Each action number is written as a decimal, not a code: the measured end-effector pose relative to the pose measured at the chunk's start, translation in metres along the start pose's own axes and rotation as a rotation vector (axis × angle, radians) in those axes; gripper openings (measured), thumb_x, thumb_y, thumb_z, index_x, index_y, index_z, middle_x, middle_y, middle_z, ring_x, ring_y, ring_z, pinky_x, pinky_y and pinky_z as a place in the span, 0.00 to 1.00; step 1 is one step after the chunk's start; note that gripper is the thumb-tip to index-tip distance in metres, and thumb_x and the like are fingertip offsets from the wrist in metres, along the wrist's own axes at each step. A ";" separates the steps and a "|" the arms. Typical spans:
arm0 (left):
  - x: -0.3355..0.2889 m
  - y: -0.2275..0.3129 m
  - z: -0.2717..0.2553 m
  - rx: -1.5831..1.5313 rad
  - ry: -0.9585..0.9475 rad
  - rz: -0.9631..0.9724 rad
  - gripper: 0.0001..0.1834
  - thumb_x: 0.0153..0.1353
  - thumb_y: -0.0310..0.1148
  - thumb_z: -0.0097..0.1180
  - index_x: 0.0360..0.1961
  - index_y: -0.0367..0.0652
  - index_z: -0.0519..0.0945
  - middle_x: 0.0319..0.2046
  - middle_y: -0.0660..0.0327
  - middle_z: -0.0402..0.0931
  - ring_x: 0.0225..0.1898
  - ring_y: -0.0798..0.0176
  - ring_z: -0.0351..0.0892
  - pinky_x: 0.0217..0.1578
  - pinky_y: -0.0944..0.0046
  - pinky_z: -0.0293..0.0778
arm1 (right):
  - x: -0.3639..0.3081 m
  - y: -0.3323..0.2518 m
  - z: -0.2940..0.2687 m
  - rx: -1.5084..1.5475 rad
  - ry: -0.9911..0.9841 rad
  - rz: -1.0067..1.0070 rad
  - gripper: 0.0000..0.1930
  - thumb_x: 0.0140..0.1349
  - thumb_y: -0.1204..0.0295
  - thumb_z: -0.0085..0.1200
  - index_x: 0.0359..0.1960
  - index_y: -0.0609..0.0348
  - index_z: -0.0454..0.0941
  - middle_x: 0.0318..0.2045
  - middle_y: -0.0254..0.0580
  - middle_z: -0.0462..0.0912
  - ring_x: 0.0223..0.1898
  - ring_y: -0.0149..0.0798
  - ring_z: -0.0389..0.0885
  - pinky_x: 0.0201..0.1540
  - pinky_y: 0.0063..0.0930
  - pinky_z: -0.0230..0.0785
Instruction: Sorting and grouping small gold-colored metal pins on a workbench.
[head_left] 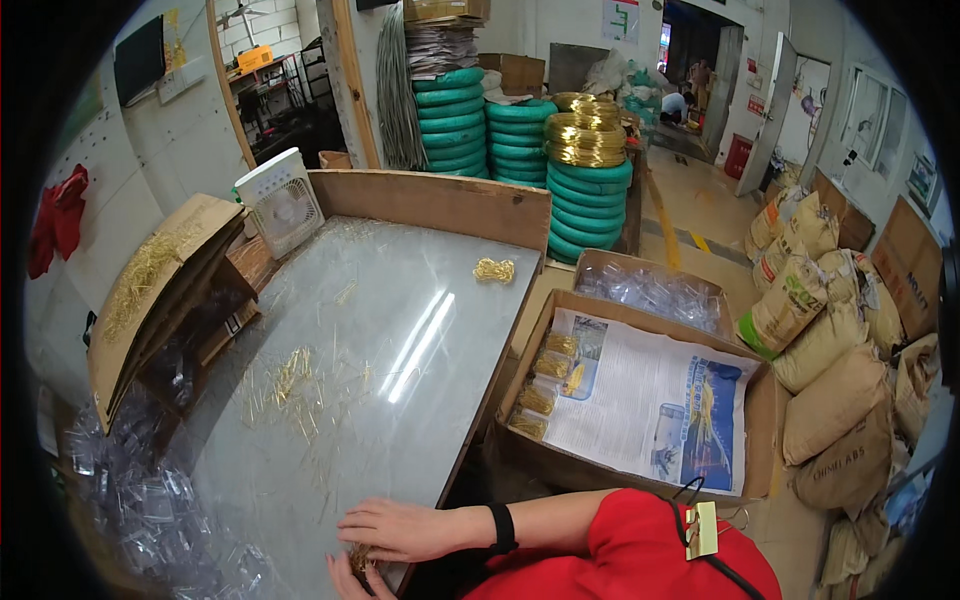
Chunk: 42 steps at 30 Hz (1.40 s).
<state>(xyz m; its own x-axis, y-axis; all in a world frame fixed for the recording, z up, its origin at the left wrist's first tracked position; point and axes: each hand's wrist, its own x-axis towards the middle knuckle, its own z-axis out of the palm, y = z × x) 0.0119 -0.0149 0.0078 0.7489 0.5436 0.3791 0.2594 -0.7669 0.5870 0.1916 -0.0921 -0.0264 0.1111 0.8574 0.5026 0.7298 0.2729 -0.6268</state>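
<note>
At the near edge of the grey tabletop (400, 300), both my hands close around a small bundle of gold-coloured wire pieces (359, 556). My right hand (400, 530), with a black band at its wrist, reaches in from the right and lies over the bundle's top, fingers together. Partly cut off by the lower edge, my left hand (348, 580) curls its fingers against the bundle's near side. Loose gold wire pieces (297, 385) are scattered farther up the table. A tidy gold bundle (494, 270) lies alone near the far right corner.
Right of the table, a cardboard box (770, 430) lined with newspaper holds several gold bundles in clear cases. Clear plastic cases (150, 510) pile up at the left, below a cardboard sheet (150, 260). A white fan (283, 200) stands at the far left corner; a wooden board (430, 205) edges the back.
</note>
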 end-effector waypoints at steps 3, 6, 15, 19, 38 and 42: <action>0.002 0.004 0.005 0.002 0.041 -0.048 0.26 0.75 0.38 0.51 0.66 0.29 0.69 0.62 0.34 0.71 0.63 0.33 0.70 0.65 0.45 0.65 | 0.001 -0.006 0.007 -0.001 0.068 0.081 0.31 0.67 0.64 0.59 0.68 0.63 0.64 0.67 0.56 0.67 0.68 0.60 0.63 0.70 0.48 0.58; -0.003 -0.002 0.013 0.011 0.041 -0.014 0.28 0.76 0.37 0.49 0.69 0.28 0.66 0.63 0.33 0.69 0.65 0.32 0.69 0.66 0.46 0.64 | -0.001 -0.006 0.005 -0.040 0.115 0.011 0.37 0.63 0.60 0.64 0.70 0.63 0.62 0.69 0.58 0.64 0.70 0.62 0.60 0.72 0.49 0.56; -0.003 0.002 0.003 0.019 -0.150 -0.075 0.31 0.78 0.39 0.45 0.73 0.26 0.59 0.72 0.32 0.57 0.73 0.34 0.57 0.72 0.48 0.55 | 0.001 -0.010 -0.019 0.014 -0.187 -0.034 0.43 0.51 0.61 0.72 0.67 0.61 0.66 0.67 0.57 0.65 0.70 0.60 0.60 0.70 0.47 0.60; -0.007 -0.008 0.005 -0.046 -0.194 -0.129 0.35 0.77 0.42 0.47 0.74 0.26 0.56 0.74 0.34 0.53 0.76 0.37 0.53 0.73 0.48 0.53 | -0.006 -0.007 -0.002 0.043 -0.057 -0.047 0.38 0.52 0.66 0.71 0.64 0.61 0.68 0.64 0.57 0.67 0.66 0.59 0.64 0.67 0.47 0.64; 0.005 0.022 -0.015 -1.727 0.101 -0.505 0.32 0.74 0.21 0.40 0.75 0.55 0.52 0.72 0.54 0.58 0.68 0.47 0.67 0.62 0.39 0.75 | 0.009 -0.057 -0.027 0.217 0.097 0.123 0.42 0.57 0.63 0.70 0.71 0.62 0.62 0.67 0.58 0.67 0.69 0.59 0.65 0.70 0.46 0.59; 0.002 0.017 -0.009 -1.601 0.133 -0.533 0.32 0.73 0.20 0.41 0.74 0.56 0.53 0.70 0.53 0.61 0.67 0.49 0.69 0.59 0.42 0.79 | 0.005 -0.049 -0.023 0.233 0.085 0.159 0.31 0.59 0.66 0.68 0.63 0.60 0.72 0.63 0.53 0.72 0.65 0.55 0.69 0.67 0.43 0.63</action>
<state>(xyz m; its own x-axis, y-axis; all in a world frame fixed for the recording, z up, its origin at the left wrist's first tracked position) 0.0118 -0.0236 0.0249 0.7141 0.6954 -0.0811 -0.4475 0.5425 0.7110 0.1716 -0.1113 0.0201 0.2744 0.8606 0.4291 0.5250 0.2398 -0.8166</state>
